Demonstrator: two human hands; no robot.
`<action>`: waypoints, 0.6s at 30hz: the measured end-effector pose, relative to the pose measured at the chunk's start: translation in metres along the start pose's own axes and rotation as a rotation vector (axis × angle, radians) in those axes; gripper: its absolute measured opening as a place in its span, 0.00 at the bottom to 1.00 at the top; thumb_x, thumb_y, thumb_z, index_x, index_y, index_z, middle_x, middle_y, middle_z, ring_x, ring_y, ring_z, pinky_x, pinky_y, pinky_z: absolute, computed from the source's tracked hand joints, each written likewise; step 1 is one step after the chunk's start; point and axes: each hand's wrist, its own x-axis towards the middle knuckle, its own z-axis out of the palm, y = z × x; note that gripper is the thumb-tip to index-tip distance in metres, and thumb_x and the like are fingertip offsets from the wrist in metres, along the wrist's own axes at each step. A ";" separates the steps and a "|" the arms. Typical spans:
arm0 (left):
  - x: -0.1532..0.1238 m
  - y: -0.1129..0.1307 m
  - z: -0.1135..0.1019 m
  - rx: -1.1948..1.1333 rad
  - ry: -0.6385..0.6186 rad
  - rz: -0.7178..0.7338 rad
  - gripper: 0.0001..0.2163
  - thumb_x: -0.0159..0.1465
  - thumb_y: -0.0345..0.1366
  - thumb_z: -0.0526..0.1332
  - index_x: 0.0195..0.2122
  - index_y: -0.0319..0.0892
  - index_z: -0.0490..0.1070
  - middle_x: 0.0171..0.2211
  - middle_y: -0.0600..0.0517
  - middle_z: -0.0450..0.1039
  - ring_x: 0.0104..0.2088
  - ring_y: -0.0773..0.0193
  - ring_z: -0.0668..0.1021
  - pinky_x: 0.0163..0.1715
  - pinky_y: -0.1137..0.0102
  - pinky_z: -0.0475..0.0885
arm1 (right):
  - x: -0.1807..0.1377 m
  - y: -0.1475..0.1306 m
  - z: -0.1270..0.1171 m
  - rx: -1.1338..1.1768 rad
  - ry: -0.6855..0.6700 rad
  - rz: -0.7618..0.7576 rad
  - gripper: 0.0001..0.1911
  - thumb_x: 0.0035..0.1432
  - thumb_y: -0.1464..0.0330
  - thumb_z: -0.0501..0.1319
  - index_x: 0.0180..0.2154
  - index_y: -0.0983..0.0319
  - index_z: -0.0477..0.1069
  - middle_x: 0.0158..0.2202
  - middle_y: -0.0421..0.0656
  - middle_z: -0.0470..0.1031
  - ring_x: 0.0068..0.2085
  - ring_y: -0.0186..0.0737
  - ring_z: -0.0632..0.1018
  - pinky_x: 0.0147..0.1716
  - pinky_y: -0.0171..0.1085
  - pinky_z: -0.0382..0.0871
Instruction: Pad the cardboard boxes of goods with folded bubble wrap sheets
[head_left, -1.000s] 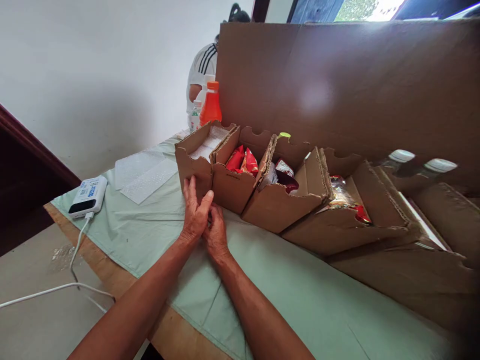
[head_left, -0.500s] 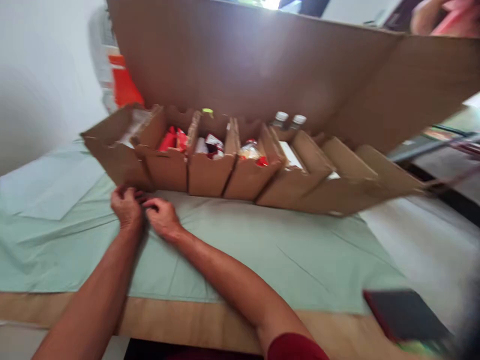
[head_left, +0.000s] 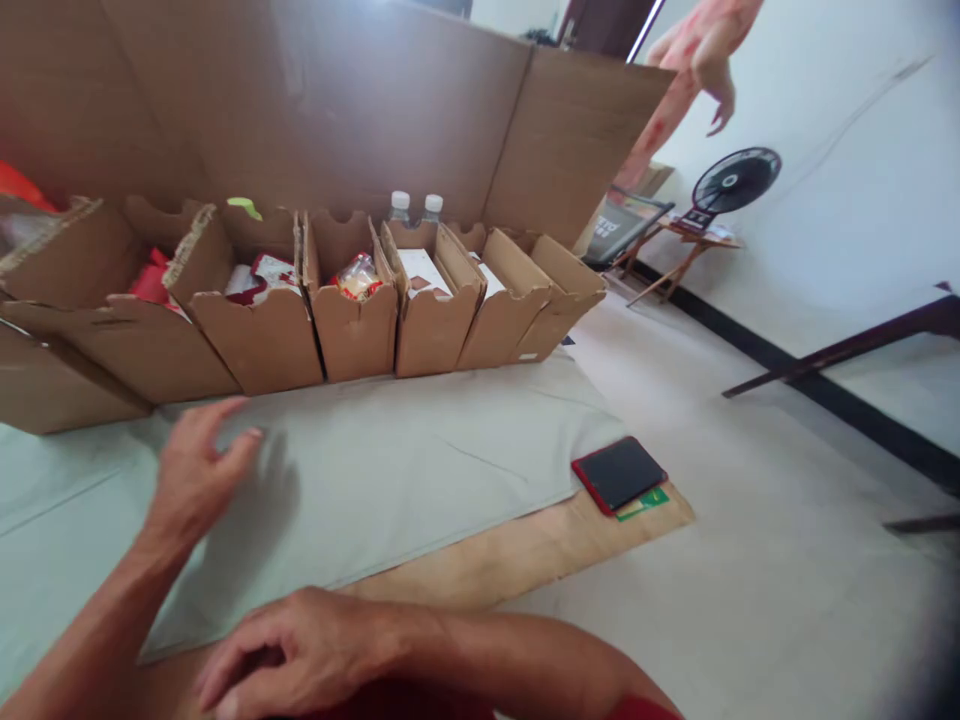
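My left hand (head_left: 196, 470) hovers over the pale green cloth (head_left: 390, 470), fingers spread, holding nothing. It is just in front of a row of cardboard bins (head_left: 352, 320). My right hand (head_left: 300, 650) rests low near the table's front edge, fingers loosely curled downward, nothing seen in it. The bins hold red snack packets (head_left: 150, 280), a clear packet (head_left: 356, 278) and white items. Two bottle caps (head_left: 415, 203) show behind the bins.
A tall cardboard sheet (head_left: 337, 110) stands behind the bins. A red-cased phone (head_left: 619, 472) on a green card lies at the wooden table's right corner. Another person's arm (head_left: 697, 50) shows at top right. A black fan (head_left: 731, 182) stands by the wall.
The view has swung right. My hands have separated and pulled back from the leftmost bin; the right hand dropped to the table's near edge. The left hand has spread its fingers.
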 end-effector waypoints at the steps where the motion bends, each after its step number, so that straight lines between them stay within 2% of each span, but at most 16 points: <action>1: -0.009 0.010 0.008 0.060 -0.092 0.088 0.23 0.62 0.54 0.58 0.51 0.45 0.77 0.52 0.41 0.76 0.53 0.38 0.77 0.52 0.43 0.74 | -0.014 -0.001 -0.001 0.020 -0.003 0.023 0.08 0.60 0.64 0.66 0.40 0.59 0.75 0.39 0.38 0.75 0.40 0.31 0.76 0.45 0.26 0.69; 3: -0.030 0.025 0.024 0.181 -0.248 0.257 0.24 0.65 0.52 0.56 0.52 0.43 0.78 0.59 0.38 0.74 0.60 0.37 0.73 0.57 0.43 0.70 | -0.041 -0.005 -0.006 0.039 0.000 0.042 0.11 0.61 0.61 0.66 0.43 0.58 0.77 0.40 0.38 0.76 0.39 0.31 0.76 0.43 0.26 0.69; 5: -0.051 0.032 0.036 0.316 -0.323 0.360 0.24 0.68 0.48 0.53 0.58 0.42 0.75 0.64 0.36 0.70 0.65 0.38 0.69 0.62 0.41 0.63 | -0.067 -0.009 -0.014 0.041 0.044 0.051 0.12 0.59 0.60 0.67 0.43 0.58 0.79 0.40 0.38 0.77 0.39 0.32 0.76 0.41 0.26 0.69; 7: -0.067 0.034 0.043 0.414 -0.327 0.413 0.24 0.70 0.46 0.52 0.62 0.42 0.72 0.66 0.35 0.67 0.67 0.38 0.67 0.64 0.39 0.59 | -0.089 -0.013 -0.022 0.045 0.150 0.096 0.13 0.56 0.61 0.69 0.43 0.58 0.81 0.40 0.39 0.79 0.38 0.32 0.77 0.40 0.28 0.69; 10: -0.079 0.035 0.042 0.480 -0.303 0.450 0.25 0.70 0.45 0.52 0.64 0.41 0.70 0.67 0.35 0.66 0.67 0.38 0.67 0.63 0.40 0.59 | -0.114 -0.017 -0.034 0.053 0.293 0.157 0.16 0.53 0.60 0.71 0.44 0.58 0.81 0.43 0.42 0.81 0.39 0.35 0.78 0.40 0.31 0.70; 14: -0.086 0.040 0.034 0.531 -0.292 0.534 0.25 0.68 0.46 0.57 0.65 0.46 0.69 0.67 0.38 0.67 0.66 0.39 0.68 0.63 0.43 0.59 | -0.130 -0.026 -0.043 -0.016 0.360 0.164 0.15 0.54 0.62 0.70 0.44 0.56 0.82 0.46 0.44 0.81 0.39 0.37 0.80 0.40 0.34 0.71; 18: -0.092 0.040 0.028 0.526 -0.286 0.605 0.26 0.67 0.46 0.59 0.65 0.47 0.69 0.67 0.40 0.67 0.66 0.42 0.68 0.65 0.46 0.58 | -0.156 -0.041 -0.055 -0.228 0.455 0.100 0.15 0.56 0.67 0.66 0.46 0.53 0.80 0.49 0.44 0.81 0.44 0.41 0.81 0.43 0.37 0.75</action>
